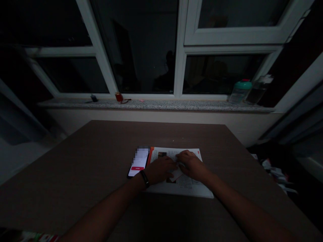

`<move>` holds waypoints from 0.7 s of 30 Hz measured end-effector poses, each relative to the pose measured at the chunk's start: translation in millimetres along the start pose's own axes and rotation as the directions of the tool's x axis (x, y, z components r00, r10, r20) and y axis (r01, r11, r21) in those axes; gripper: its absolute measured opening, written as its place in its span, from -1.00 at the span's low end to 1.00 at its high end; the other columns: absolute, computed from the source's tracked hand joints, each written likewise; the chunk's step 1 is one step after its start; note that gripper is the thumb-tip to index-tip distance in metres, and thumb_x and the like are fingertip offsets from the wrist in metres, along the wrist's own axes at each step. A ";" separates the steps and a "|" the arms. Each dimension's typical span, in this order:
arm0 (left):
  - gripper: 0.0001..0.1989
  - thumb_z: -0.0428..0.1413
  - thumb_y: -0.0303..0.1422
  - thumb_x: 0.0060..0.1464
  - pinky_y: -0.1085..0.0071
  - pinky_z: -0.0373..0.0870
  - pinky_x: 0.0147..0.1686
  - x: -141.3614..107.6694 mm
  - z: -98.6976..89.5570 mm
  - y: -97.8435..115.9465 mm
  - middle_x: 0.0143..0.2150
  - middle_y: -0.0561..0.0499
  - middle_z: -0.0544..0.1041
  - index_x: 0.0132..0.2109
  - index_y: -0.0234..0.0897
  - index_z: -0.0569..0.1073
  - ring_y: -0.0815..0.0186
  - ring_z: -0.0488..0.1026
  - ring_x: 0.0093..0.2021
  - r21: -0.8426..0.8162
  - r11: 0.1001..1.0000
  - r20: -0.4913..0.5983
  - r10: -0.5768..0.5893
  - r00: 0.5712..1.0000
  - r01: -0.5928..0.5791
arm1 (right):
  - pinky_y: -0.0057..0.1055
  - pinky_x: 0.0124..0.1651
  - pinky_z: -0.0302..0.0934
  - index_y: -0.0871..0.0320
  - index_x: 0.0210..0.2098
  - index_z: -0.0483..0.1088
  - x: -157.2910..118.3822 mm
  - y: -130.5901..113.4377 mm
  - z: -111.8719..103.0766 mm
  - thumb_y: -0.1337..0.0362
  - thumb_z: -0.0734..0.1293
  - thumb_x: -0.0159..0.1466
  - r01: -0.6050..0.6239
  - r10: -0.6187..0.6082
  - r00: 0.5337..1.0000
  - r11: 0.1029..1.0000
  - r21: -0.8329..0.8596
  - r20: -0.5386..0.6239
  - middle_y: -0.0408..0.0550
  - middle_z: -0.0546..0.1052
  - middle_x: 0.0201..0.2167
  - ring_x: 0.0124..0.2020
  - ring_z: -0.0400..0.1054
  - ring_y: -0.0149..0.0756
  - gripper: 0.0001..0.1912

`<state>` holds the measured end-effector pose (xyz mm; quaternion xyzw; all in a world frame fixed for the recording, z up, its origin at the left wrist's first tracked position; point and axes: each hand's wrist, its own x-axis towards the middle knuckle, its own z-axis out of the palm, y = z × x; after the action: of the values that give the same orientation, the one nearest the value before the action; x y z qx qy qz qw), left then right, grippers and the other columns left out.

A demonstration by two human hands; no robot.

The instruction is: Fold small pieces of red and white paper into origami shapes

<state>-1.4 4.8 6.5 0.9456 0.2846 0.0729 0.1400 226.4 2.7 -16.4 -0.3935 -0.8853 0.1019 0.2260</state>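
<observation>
A printed booklet (pixel 199 190) with an orange left edge lies on the brown table (pixel 88 158). On top of it is a small pale piece of paper (pixel 176 174), partly covered by my hands. My left hand (pixel 161 169), with a black band at the wrist, bends over the paper's left side, its fingers closed on it. From the right, my right hand (pixel 191 164) reaches in with its fingertips together at the paper's upper part. A phone (pixel 138 163) with a lit screen lies just left of the booklet.
Behind the table runs a speckled windowsill (pixel 156 105) with a red jar (pixel 118 97), a small dark bottle (pixel 94 97), a teal-lidded bottle (pixel 241 91) and a clear bottle (pixel 258 90). Papers (pixel 277 173) lie beyond the table's right edge.
</observation>
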 end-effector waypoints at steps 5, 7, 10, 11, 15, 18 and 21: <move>-0.67 0.28 -0.41 0.09 0.25 0.29 0.10 0.3 0.9 -0.6 0.05 -0.04 0.51 0.02 -0.20 0.48 0.16 0.35 0.13 -0.012 1.000 -0.020 -0.002 1.000 0.002 | -0.16 0.11 0.19 0.11 -0.07 0.44 0.2 0.2 0.8 0.44 0.29 0.19 0.017 -0.017 1.000 1.000 0.017 -0.005 0.03 0.49 0.00 0.07 0.27 -0.12 -0.67; -0.68 0.28 -0.41 0.10 0.24 0.28 0.11 0.0 0.6 -0.6 0.05 -0.04 0.51 0.01 -0.19 0.48 0.16 0.35 0.13 -0.015 1.000 -0.020 -0.001 1.000 0.000 | -0.15 0.11 0.19 0.10 -0.07 0.44 0.5 0.8 0.8 0.44 0.29 0.19 0.028 -0.028 1.000 0.999 0.022 -0.007 0.02 0.49 0.02 0.08 0.27 -0.11 -0.68; -0.68 0.28 -0.41 0.09 0.24 0.28 0.10 -0.5 -0.8 0.2 0.05 -0.05 0.51 0.01 -0.20 0.48 0.15 0.35 0.12 -0.014 1.000 -0.018 0.008 1.000 -0.008 | -0.13 0.10 0.19 0.09 -0.07 0.45 0.9 1.4 0.3 0.44 0.30 0.18 0.033 -0.033 0.999 0.999 0.027 -0.006 0.00 0.49 0.03 0.08 0.26 -0.10 -0.67; -0.68 0.28 -0.41 0.09 0.24 0.28 0.10 -0.6 -1.3 0.5 0.05 -0.05 0.51 0.01 -0.20 0.48 0.15 0.36 0.12 -0.012 1.000 -0.016 0.010 1.000 -0.010 | -0.13 0.10 0.19 0.08 -0.07 0.45 1.0 1.2 -0.2 0.45 0.30 0.18 0.033 -0.033 0.999 0.999 0.029 -0.006 0.00 0.49 0.03 0.08 0.26 -0.10 -0.67; -0.67 0.29 -0.41 0.08 0.26 0.30 0.08 -0.3 -1.7 0.7 0.04 -0.03 0.51 0.01 -0.19 0.48 0.14 0.35 0.11 -0.007 1.000 -0.009 -0.009 1.000 0.009 | -0.16 0.10 0.19 0.08 -0.08 0.47 0.5 -0.7 -3.1 0.44 0.29 0.20 0.038 -0.038 0.999 0.999 0.036 -0.003 0.00 0.50 0.03 0.08 0.27 -0.13 -0.69; -0.67 0.28 -0.41 0.08 0.26 0.30 0.07 0.2 -1.3 -0.1 0.02 -0.03 0.52 0.01 -0.19 0.48 0.14 0.35 0.12 -0.010 1.000 -0.002 -0.017 1.000 0.017 | -0.14 0.11 0.19 0.08 -0.09 0.47 0.0 -1.0 -3.9 0.42 0.30 0.21 0.037 -0.037 0.999 0.999 0.034 -0.003 0.00 0.50 0.03 0.08 0.27 -0.12 -0.70; -0.66 0.29 -0.40 0.08 0.26 0.30 0.08 0.2 -1.7 -0.1 0.03 -0.03 0.51 0.01 -0.18 0.48 0.14 0.35 0.12 -0.015 1.000 0.002 -0.017 1.000 0.017 | -0.13 0.11 0.19 0.08 -0.08 0.47 -0.1 -0.1 -3.1 0.43 0.29 0.21 0.046 -0.046 0.999 0.998 0.043 -0.005 0.00 0.50 0.03 0.08 0.27 -0.11 -0.69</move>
<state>-1.7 5.4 8.1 0.9421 0.2918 0.0728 0.1480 227.9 2.6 -13.7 -0.3684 -0.8911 0.1152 0.2386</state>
